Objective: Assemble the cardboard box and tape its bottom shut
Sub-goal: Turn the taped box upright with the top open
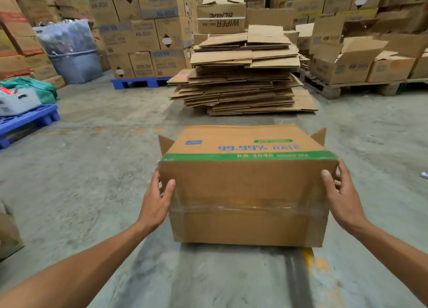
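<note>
1. One cardboard box [247,192] sits in front of you on the concrete floor [92,180], tipped so that its closed bottom faces you. Clear tape [247,207] runs across the bottom seam from side to side.
2. Your left hand [155,202] clasps the box's left edge, thumb on the near face and fingers curled round the side. Your right hand [342,195] mirrors it on the right edge. Both hands grip the box itself; neither holds anything else.
3. Judging by the open flaps [319,136] poking out at the far end, the box is probably empty and light. The corrugated walls look stiff but will dent under a hard squeeze. Hold it by the two side edges or corners, not the taped seam.
4. Print on the upper panel appears upside down: blue "99.99%", and a green band [249,156] reading roughly "KB-1046 GREEN TEA". Smaller marks are too blurred to read.
5. Beyond the box, a tall stack of flattened cartons [243,80] rests on the floor.
6. Farther back, stacked boxes read "WIPER BLADE" [221,18] and "KB-3033" [143,33]. Blue pallets [27,122] sit at the left.
</note>
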`<state>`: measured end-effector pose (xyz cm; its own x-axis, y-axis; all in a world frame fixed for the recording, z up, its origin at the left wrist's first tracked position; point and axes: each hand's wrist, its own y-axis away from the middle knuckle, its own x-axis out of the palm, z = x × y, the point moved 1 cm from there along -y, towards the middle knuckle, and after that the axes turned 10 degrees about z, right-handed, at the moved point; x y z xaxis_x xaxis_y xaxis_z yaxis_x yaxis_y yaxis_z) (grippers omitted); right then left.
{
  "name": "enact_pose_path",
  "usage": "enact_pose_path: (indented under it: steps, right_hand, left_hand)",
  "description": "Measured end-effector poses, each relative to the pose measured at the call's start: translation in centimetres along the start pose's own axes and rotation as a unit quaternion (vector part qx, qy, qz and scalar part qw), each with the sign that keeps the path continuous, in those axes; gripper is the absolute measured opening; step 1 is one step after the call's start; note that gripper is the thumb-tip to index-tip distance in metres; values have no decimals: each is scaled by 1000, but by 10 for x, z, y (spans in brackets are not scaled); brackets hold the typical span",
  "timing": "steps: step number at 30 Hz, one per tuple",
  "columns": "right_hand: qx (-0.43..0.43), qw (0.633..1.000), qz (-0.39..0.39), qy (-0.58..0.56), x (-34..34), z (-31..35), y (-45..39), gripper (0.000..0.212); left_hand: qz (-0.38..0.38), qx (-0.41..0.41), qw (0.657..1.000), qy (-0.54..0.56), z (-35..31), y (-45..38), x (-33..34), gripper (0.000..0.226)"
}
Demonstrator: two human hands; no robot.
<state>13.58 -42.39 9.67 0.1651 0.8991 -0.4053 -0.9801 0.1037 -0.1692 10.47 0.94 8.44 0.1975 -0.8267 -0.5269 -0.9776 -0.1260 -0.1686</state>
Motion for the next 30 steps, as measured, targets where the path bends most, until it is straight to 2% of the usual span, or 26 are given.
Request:
enact_pose_path:
  steps: [5,8,13,18,23,25,27,30]
  right_hand:
    - [45,997,-51,-23,1,9,-7,52]
    - [92,995,-46,-11,-6,5,-13,52]
    - [189,979,42,-56,-16,13,-34,45]
    - [257,955,134,-60,-30,24,-52,40]
    - [252,952,149,-90,-27,28,-73,57]
    - [254,948,161,-102,-20,26,-74,61]
    - [244,946,175,-123,-15,24,-74,72]
    - [224,944,185,-158,-15,22,-74,82]
  left_hand:
    - [-41,-40,998,18,-14,-11,1,57]
    - [-60,-70,995,41,-11,-23,1,54]
    - [-14,-142,987,79,-11,-54,-9,49]
    - [70,-214,970,85,-15,-81,-24,60]
    - [145,-228,957,103,-13,-91,-22,77]
    - [163,-207,957,123,-18,-89,-15,65]
    - [171,-187,958,135,-23,-86,-12,41]
    - [177,-167,958,150,-22,-82,-15,37]
